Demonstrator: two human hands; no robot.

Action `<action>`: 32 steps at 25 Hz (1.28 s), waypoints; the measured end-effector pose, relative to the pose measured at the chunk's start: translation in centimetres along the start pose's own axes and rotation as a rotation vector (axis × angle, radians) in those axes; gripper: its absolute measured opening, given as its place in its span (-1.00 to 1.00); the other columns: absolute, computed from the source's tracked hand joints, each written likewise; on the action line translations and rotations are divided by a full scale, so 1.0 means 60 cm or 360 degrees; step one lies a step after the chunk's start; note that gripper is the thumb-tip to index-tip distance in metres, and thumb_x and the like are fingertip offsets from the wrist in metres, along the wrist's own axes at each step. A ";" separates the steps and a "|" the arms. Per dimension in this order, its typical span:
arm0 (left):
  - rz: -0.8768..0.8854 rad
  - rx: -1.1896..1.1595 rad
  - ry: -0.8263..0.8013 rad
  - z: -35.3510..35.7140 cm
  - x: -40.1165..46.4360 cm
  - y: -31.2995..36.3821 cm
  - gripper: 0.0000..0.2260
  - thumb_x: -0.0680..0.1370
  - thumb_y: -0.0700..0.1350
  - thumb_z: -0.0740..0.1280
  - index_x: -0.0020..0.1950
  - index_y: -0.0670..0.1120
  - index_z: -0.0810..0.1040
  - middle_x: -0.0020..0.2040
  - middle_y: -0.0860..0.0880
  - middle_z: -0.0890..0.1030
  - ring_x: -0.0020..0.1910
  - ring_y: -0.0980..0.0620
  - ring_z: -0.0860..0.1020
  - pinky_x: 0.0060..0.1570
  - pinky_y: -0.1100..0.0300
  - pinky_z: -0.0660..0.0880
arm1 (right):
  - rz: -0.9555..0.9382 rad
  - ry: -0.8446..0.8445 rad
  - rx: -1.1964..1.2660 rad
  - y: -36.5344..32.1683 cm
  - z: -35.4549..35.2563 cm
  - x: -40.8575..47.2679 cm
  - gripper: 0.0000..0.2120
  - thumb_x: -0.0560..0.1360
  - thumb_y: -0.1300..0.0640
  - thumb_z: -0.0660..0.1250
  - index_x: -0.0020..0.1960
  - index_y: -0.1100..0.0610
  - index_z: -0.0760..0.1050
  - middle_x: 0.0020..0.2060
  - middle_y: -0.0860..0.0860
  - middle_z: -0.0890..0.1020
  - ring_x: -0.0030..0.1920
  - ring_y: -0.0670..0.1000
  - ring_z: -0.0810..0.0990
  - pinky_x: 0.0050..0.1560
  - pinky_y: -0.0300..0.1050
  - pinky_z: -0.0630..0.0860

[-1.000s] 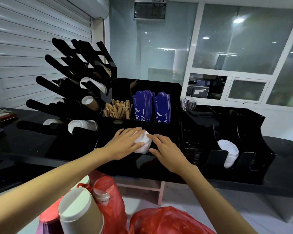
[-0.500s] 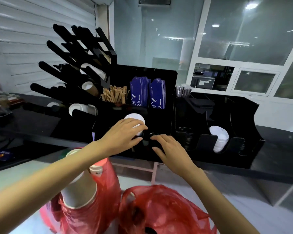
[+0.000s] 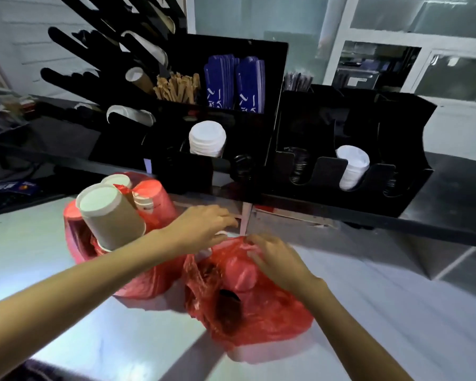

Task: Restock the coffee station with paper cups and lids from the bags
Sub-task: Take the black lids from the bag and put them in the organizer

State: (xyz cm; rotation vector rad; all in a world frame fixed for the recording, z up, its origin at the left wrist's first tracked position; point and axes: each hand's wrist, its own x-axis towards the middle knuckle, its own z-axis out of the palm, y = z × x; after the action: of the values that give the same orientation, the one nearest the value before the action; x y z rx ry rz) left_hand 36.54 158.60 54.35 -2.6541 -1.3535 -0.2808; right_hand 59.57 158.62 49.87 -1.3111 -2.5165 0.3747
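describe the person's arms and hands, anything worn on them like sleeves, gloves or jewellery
Both arms are bare from the frame edge to the fingers: no sleeve, cuff or glove shows. The left hand and right hand carry no visible ring, and neither wrist shows a watch or band. Motion blur softens the fingertips, so small details such as nails cannot be told.

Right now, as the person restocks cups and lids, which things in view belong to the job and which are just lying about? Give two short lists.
Belong to the job:
left hand
right hand
near red bag
far red bag
brown paper cups
white lid stack
black organiser

Just lying about:
wooden stirrers
blue sleeves
dark straws
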 end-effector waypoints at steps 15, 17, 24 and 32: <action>-0.0487 -0.0513 -0.0443 0.187 -0.084 0.080 -0.75 0.64 0.14 0.20 0.20 0.12 0.59 0.07 0.08 0.68 0.05 0.00 0.62 -0.09 0.14 0.42 | 0.0190 -0.0251 0.0631 0.023 0.141 -0.095 -0.78 0.62 0.02 0.26 0.24 -0.02 0.54 0.04 -0.05 0.71 0.01 -0.01 0.67 0.09 0.00 0.56; -0.0448 -0.0460 -0.0388 0.181 -0.086 0.075 -0.74 0.62 0.17 0.22 0.15 0.11 0.62 -0.07 0.07 0.69 -0.06 0.02 0.63 -0.19 0.22 0.30 | 0.0168 -0.0263 0.0684 0.017 0.141 -0.095 -0.80 0.62 0.04 0.27 0.22 -0.03 0.55 0.01 -0.06 0.71 -0.01 -0.05 0.67 0.07 -0.06 0.56; -0.0440 -0.0239 -0.0396 0.154 -0.126 0.068 -0.70 0.56 0.24 0.26 0.05 0.10 0.66 -0.24 0.09 0.66 -0.12 0.03 0.62 0.16 0.10 0.38 | 0.0047 -0.0275 0.0792 -0.008 0.142 -0.071 -0.80 0.60 0.17 0.33 0.21 0.04 0.55 0.00 -0.03 0.70 -0.19 -0.18 0.62 -0.03 -0.11 0.59; -0.0741 -0.0256 -0.0335 0.173 -0.196 0.069 -0.53 0.50 0.33 0.29 0.29 0.11 0.55 -0.02 0.10 0.59 0.05 0.01 0.51 0.00 0.09 0.42 | -0.0105 -0.0431 0.0688 -0.032 0.218 -0.062 -0.65 0.62 0.03 0.29 0.40 -0.04 0.44 0.35 -0.07 0.51 0.35 -0.02 0.44 0.39 -0.10 0.35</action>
State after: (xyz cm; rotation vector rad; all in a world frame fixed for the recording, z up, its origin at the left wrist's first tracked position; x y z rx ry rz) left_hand 34.16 149.23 41.31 -2.5111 -2.0966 -0.1682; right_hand 55.47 153.21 37.95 -1.0618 -2.4782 1.0753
